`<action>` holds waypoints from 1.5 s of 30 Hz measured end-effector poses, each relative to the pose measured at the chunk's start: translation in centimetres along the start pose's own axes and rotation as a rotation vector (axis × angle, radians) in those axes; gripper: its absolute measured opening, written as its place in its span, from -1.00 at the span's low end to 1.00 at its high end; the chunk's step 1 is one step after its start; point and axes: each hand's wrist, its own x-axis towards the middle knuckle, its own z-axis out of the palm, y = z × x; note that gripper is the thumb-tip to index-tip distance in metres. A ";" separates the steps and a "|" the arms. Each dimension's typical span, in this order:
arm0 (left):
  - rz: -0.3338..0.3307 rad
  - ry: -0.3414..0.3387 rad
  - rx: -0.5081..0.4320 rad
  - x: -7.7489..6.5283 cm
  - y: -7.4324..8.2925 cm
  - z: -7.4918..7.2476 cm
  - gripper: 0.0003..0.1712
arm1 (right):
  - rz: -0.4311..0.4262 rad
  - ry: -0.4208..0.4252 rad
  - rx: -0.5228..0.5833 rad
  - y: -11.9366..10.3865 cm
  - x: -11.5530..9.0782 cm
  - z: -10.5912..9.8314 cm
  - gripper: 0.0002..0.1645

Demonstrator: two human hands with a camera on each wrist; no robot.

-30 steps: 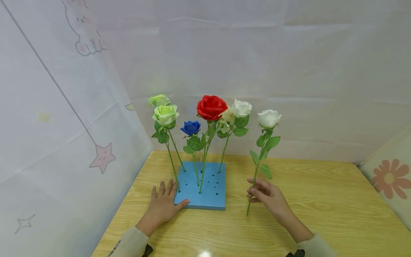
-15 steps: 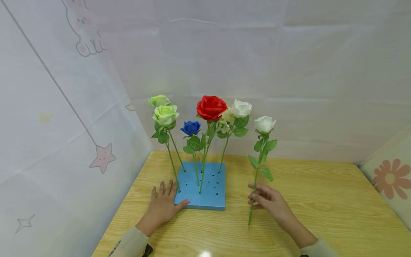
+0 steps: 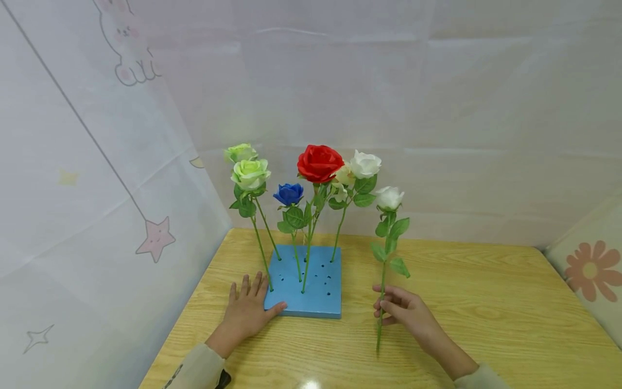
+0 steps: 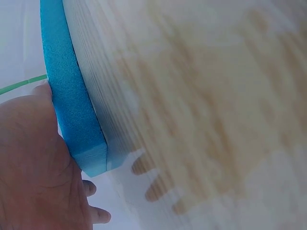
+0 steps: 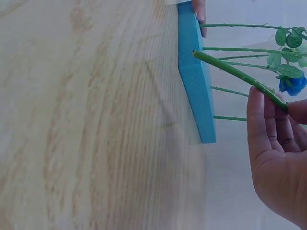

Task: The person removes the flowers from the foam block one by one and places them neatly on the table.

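My right hand [image 3: 405, 310] pinches the green stem of a white rose [image 3: 389, 199] between thumb and fingers, right of the blue foam board [image 3: 318, 305]. The rose stands nearly upright, and the cut end of its stem [image 5: 225, 68] sticks out below the fingers, apart from the board in the right wrist view. My left hand [image 3: 247, 312] lies with straight, spread fingers at the board's left front corner, its thumb on the board's edge. In the left wrist view that hand [image 4: 38, 158] rests against the board's side [image 4: 72, 96].
Standing in the board are two light green roses [image 3: 250, 174], a blue rose [image 3: 289, 193], a red rose [image 3: 320, 163], another white rose [image 3: 365, 164] and a pale yellow flower [image 3: 345, 175] partly hidden. Several holes show in the board. The wooden table [image 3: 486, 302] meets a pale cloth wall [image 3: 486, 189].
The white rose in my right hand has come down and slightly left, turning more upright, with its stem's end nearer the table's front. My left hand and the board have stayed put.
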 end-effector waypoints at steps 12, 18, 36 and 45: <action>-0.008 -0.005 0.004 0.0 0.0 0.1 0.23 | 0.046 -0.018 0.017 1.1 0.1 0.3 -0.38; -0.009 0.000 -0.002 0.0 0.1 0.1 0.24 | 0.059 -0.037 0.007 1.4 0.1 0.5 -0.38; 0.002 0.008 0.000 0.0 0.1 0.0 0.25 | 0.115 -0.057 0.037 3.2 0.6 0.9 -0.29; 0.003 0.005 0.003 0.0 0.1 0.0 0.24 | 0.140 -0.062 0.070 4.1 1.0 1.1 -0.34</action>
